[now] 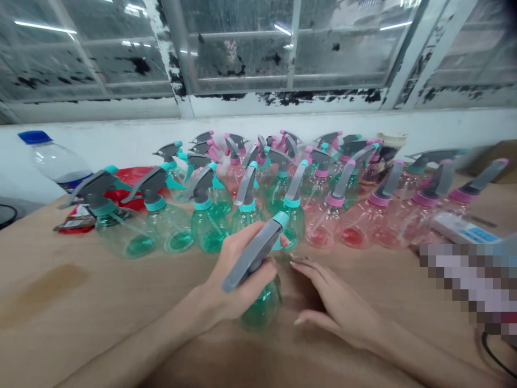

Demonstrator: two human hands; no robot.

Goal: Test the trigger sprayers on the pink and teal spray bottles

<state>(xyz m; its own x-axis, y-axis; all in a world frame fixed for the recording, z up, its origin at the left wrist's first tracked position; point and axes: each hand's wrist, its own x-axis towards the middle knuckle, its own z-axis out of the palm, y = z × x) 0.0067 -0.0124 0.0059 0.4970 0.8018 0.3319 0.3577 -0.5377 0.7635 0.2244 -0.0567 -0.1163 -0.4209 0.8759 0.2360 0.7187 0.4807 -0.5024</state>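
My left hand [242,269] is wrapped round the neck of a green spray bottle [260,310], just below its grey trigger head with a turquoise nozzle. The bottle stands near the middle of the table, and its neck is hidden by my fingers. To its right, my right hand [339,302] is open, fingers stretched out and thumb apart, with nothing in it. Behind both hands is a front row of clear spray bottles: green ones such as this bottle [212,229] on the left, pink ones such as this bottle [357,223] on the right.
More spray bottles crowd behind the front row, against the wall. A large water bottle [60,161] with a blue cap and a red bag [135,175] are at the left. To the right lie a white box [464,229], a blurred-out item and a black cable [495,355].
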